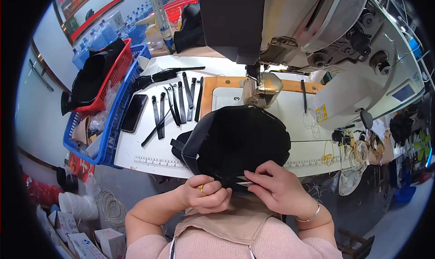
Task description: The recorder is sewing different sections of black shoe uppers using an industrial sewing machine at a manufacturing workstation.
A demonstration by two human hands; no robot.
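An open black bag point(244, 143), dark inside, spans from the sewing machine point(263, 89) down to my waist. My left hand point(208, 193) is closed on its near rim, fingers curled, with a gold-coloured ring showing. Just right of it, my right hand point(274, 188) pinches a slim, pale, shiny piece point(245, 181) between thumb and fingers at the same rim. Whether that piece is a tool or part of the bag, I cannot tell. The machine's head stands over the bag's far side; the bag hides whatever lies beneath it.
Several black straps point(181, 102) lie left of the bag, beside a dark phone point(134, 114). A blue basket point(106, 136) with a red basket point(120, 68) on it stands at the table's left edge. A dark pen-like stick point(304, 95) and loose thread lie right of the machine head.
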